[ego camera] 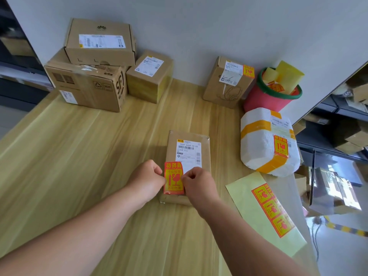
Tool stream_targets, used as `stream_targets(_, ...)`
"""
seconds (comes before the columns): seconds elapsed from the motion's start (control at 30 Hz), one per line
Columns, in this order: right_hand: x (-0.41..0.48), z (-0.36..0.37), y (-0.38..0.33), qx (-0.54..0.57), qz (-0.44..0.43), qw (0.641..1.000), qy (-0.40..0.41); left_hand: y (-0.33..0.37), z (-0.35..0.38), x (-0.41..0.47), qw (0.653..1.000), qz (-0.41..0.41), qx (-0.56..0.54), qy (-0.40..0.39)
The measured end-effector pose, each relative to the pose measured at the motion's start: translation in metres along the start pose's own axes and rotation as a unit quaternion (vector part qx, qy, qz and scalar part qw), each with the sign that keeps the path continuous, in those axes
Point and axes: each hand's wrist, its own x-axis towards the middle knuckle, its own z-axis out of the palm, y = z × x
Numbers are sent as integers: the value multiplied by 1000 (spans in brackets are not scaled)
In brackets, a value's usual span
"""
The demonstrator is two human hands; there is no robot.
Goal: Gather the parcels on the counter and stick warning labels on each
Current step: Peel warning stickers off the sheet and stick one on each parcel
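**A:** Largest things first?

**B:** Pale wooden counter (79, 156), filling most of the view. At its far left corner, a big brown carton (87, 86) with a flatter carton (99, 42) stacked on top.

**A:** Next down in size?

**B:** Near the right edge, a foam parcel (258, 148), white, banded in orange tape, already stickered. Behind it, toward the far right corner, a red bucket (258, 98) with a green rim, holding yellow paper scraps (286, 74). Just left of the bucket, by the far edge, a brown box (225, 86) printed with headphones, also stickered. Just beside the big carton, on its right, a small brown box (149, 80).

**A:** And closer in?

**B:** At the near right edge, a yellow backing sheet (245, 188) carrying three stickers (272, 210) in a row. In the middle of the counter, a flat brown parcel (189, 140), white shipping slip (189, 150) on top.

**A:** Hands?

**B:** Both over that parcel's near end: left hand (145, 180) and right hand (199, 184), fingers curled, each pinching one side edge of a red and yellow warning label (173, 180). Face up, overlapping the slip's lower left corner. Pressed down or not: cannot tell.
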Motion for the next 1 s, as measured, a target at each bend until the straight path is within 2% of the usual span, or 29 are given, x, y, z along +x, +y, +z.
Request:
stream_targets(0.33, 1, 4, -4, -70, -6, 997, 23, 5, 0, 2, 998, 16, 53, 2)
stream_targets(0.53, 0, 9, -9, -124, -8, 992, 35, 13, 0, 3, 994, -9, 106, -2)
stream_targets(0.67, 0, 2, -13, -112, 4, 992, 50, 16, -3, 4, 985, -33, 170, -18)
stream_targets(0.77, 2, -7, -8, -151, -33, 987, 42, 12, -11, 1, 978, -58, 201, -29)
stream_targets(0.8, 2, -8, -4, -175, -75, 980, 52, 9, -13, -1, 976, -39, 216, -6)
stream_targets(0.83, 3, -7, 1, -203, -142, 966, 80, 6, -14, -2, 972, 17, 232, 37)
stream_targets(0.87, 4, -6, 6, -226, -221, 942, 113, 1, -12, -1, 960, 115, 240, 90)
stream_targets(0.93, 6, 1, 13, -259, -340, 890, 157, -5, -4, -1, 896, 328, 263, 144)
stream_targets(0.97, 8, 3, 16, -279, -366, 873, 161, -7, 0, 1, 864, 388, 286, 148)
stream_targets(1.0, 10, 6, 18, -309, -370, 862, 157, -9, 4, 3, 844, 412, 312, 145)
